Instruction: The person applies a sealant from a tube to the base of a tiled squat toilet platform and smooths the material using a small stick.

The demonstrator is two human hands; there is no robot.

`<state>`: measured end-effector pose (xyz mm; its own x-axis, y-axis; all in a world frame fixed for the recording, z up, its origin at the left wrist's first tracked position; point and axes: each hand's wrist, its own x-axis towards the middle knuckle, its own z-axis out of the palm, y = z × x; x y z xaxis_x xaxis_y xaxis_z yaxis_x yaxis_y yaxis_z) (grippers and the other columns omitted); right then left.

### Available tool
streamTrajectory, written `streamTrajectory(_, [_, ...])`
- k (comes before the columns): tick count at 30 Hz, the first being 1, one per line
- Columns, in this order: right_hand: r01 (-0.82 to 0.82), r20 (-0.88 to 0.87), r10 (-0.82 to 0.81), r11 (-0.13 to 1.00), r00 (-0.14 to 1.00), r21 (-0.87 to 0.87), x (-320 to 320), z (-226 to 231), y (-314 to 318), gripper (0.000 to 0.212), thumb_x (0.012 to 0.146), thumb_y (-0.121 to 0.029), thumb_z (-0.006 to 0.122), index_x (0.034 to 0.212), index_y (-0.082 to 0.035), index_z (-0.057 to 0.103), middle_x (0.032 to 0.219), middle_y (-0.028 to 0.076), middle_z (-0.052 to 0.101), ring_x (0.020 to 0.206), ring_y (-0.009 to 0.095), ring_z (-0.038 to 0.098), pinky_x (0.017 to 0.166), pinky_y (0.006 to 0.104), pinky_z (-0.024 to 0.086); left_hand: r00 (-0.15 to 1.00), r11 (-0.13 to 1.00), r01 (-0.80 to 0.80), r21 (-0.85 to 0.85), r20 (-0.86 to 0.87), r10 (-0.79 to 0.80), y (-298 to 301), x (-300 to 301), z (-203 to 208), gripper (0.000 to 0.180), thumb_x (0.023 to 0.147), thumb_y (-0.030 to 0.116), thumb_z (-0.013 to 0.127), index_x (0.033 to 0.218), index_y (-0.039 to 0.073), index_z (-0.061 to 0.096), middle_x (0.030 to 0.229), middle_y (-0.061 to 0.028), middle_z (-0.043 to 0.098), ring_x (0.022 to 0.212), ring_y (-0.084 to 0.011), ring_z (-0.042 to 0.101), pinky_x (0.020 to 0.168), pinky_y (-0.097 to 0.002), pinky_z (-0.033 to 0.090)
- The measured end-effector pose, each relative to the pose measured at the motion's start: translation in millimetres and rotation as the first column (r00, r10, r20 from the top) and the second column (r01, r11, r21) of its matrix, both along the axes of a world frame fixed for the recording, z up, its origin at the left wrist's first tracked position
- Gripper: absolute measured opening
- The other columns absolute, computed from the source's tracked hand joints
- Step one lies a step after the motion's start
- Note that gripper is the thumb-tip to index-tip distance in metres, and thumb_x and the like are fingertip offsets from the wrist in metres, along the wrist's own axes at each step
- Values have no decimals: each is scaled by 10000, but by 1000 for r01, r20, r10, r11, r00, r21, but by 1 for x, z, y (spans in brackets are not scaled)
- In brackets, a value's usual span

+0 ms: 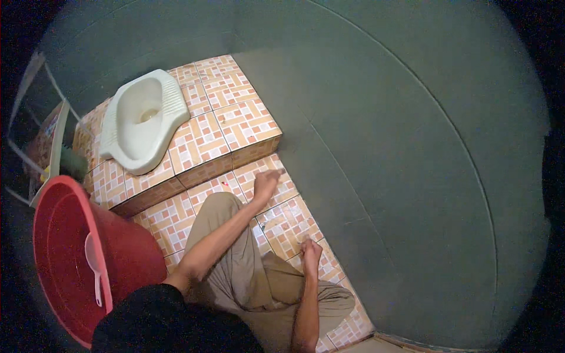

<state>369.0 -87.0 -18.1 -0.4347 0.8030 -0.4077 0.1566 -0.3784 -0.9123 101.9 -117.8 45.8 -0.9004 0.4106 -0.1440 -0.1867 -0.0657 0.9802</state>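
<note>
Below the squat toilet (143,117): left hand (266,182) open on floor tiles (282,226), right hand (310,250) fisted, contents unclear; tiles look dry, unscrubbed.

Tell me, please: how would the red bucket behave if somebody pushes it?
The red bucket looks like thin plastic, so its wall may flex. It is wide, so tipping seems unlikely. A pale scoop lies inside; whether water adds weight cannot be told. The tiled floor looks smooth, so it may slide.
</note>
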Motion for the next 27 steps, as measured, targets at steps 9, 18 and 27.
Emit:
streamTrajectory(9, [-70, 82, 40, 910, 996, 408, 6, 63, -47, 99, 833, -39, 620, 888, 13, 684, 788, 74, 655, 747, 138, 580, 741, 235, 447, 667, 780, 444, -440, -419, -616, -64, 71, -3, 296, 803, 288, 603, 917, 33, 701, 839, -194, 672, 769, -335, 657, 717, -413, 511])
streamTrajectory(18, [-58, -194, 74, 995, 978, 84, 11, 14, -57, 548, 884, -56, 558, 1388, -24, 347, 1110, 122, 572, 846, 168, 572, 808, 295, 488, 753, 782, 522, -340, -247, -610, -44, 64, -22, 337, 878, 219, 437, 1007, 38, 690, 998, -156, 679, 946, -250, 644, 855, -343, 466])
streamTrajectory(27, [-65, -143, 65, 998, 988, 8, 13, -9, -46, 264, 898, -71, 524, 1144, 13, 570, 903, 77, 628, 726, 124, 605, 599, 208, 456, 855, 870, 441, -221, -192, -482, -39, 49, -71, 279, 872, 124, 465, 1004, -4, 675, 848, -77, 696, 630, -140, 586, 584, -283, 463])
